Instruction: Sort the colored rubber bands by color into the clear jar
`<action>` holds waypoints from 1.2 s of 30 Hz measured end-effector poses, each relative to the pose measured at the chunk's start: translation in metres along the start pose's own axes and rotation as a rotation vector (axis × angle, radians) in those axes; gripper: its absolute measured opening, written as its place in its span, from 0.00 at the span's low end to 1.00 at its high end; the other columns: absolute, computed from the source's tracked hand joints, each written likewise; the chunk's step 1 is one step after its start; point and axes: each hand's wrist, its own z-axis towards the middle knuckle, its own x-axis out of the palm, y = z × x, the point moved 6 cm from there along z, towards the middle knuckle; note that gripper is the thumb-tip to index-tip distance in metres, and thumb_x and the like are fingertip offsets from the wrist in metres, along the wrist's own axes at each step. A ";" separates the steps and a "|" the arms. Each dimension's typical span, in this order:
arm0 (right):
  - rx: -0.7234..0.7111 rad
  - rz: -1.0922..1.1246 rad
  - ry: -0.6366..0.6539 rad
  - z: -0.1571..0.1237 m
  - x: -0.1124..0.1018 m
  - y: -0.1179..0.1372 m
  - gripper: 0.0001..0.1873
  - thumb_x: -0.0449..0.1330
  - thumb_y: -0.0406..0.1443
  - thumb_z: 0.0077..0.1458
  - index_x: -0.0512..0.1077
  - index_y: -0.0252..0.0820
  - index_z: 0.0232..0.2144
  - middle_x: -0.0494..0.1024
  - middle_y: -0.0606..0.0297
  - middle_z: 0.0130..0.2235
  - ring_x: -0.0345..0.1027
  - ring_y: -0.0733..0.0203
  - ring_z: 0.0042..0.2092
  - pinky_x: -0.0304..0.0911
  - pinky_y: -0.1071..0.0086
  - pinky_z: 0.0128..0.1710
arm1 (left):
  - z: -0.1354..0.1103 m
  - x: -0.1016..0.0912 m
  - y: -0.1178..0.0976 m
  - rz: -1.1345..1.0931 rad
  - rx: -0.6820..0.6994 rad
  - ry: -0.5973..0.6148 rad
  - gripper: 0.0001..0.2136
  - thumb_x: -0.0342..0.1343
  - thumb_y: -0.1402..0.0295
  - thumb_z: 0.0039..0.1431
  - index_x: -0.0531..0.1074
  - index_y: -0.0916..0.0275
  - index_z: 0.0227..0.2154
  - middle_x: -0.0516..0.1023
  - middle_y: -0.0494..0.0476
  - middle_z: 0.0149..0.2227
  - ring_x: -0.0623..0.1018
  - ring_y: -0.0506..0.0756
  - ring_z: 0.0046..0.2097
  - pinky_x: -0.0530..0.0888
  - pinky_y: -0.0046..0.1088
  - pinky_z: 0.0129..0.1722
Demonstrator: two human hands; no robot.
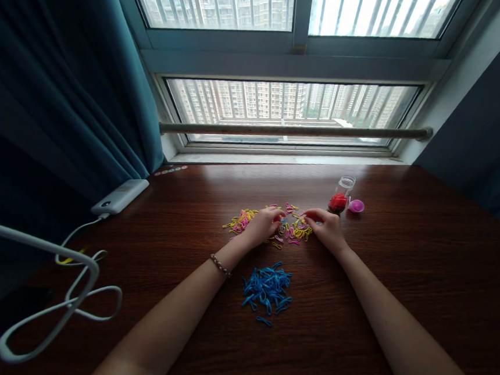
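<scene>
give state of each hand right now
Left hand: curled at the pink and yellow pieces, hold can't be told.
Right hand: curled there too, hold can't be told.

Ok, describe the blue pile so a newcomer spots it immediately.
Find the brown table below the window. Nearer the camera than the left hand and right hand lies the blue pile of small loops. Unlike the mixed-colour pile beyond, it is all blue.

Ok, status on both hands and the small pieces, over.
Left hand, right hand: at the mixed pile, grip unclear. Blue pile: apart, nearer the camera. Jar: just beyond right hand.
</scene>
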 end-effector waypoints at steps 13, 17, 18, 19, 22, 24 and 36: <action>0.157 -0.344 -0.041 0.002 -0.008 -0.039 0.08 0.55 0.30 0.48 0.74 0.40 0.29 0.76 0.61 0.32 0.68 0.60 0.33 0.61 0.68 0.37 | 0.005 -0.008 0.033 -0.154 -0.239 0.223 0.08 0.58 0.65 0.43 0.73 0.65 0.25 0.74 0.52 0.23 0.72 0.49 0.26 0.65 0.21 0.25; 0.156 -0.422 0.036 0.002 -0.003 -0.036 0.07 0.54 0.31 0.49 0.73 0.40 0.28 0.74 0.61 0.31 0.66 0.60 0.35 0.59 0.69 0.38 | 0.008 -0.017 0.024 -0.117 -0.238 0.005 0.06 0.57 0.67 0.46 0.73 0.65 0.26 0.75 0.53 0.26 0.72 0.49 0.28 0.66 0.22 0.28; 0.157 -0.454 0.053 0.002 -0.002 -0.035 0.07 0.54 0.31 0.49 0.73 0.40 0.28 0.73 0.60 0.31 0.65 0.60 0.35 0.58 0.69 0.38 | 0.007 -0.017 0.021 -0.089 -0.242 -0.028 0.06 0.57 0.67 0.46 0.72 0.65 0.25 0.75 0.54 0.26 0.72 0.50 0.29 0.66 0.22 0.28; 0.159 -0.488 0.065 0.002 -0.001 -0.034 0.06 0.55 0.32 0.49 0.72 0.39 0.27 0.73 0.60 0.31 0.64 0.59 0.35 0.58 0.69 0.38 | 0.006 -0.016 0.018 -0.054 -0.254 -0.051 0.06 0.57 0.67 0.46 0.72 0.65 0.24 0.75 0.54 0.26 0.72 0.50 0.29 0.65 0.23 0.28; 0.175 -0.574 0.083 0.001 0.001 -0.035 0.04 0.56 0.33 0.49 0.70 0.39 0.26 0.71 0.59 0.31 0.62 0.57 0.35 0.57 0.67 0.38 | 0.002 -0.009 0.013 0.074 -0.288 -0.062 0.05 0.58 0.67 0.45 0.72 0.64 0.23 0.75 0.54 0.25 0.72 0.51 0.28 0.64 0.24 0.28; 0.185 -0.595 0.076 0.001 0.002 -0.036 0.03 0.56 0.33 0.48 0.69 0.39 0.26 0.70 0.57 0.32 0.61 0.57 0.35 0.56 0.67 0.38 | -0.001 -0.003 0.009 0.154 -0.282 -0.038 0.05 0.59 0.67 0.45 0.71 0.63 0.22 0.74 0.54 0.24 0.72 0.52 0.28 0.63 0.25 0.27; 0.269 0.130 -0.219 0.003 -0.018 -0.026 0.12 0.60 0.41 0.44 0.70 0.38 0.29 0.75 0.61 0.30 0.67 0.60 0.31 0.61 0.67 0.34 | 0.003 -0.029 0.020 -0.240 -0.418 -0.203 0.07 0.60 0.67 0.40 0.69 0.66 0.20 0.74 0.55 0.22 0.73 0.51 0.26 0.67 0.26 0.27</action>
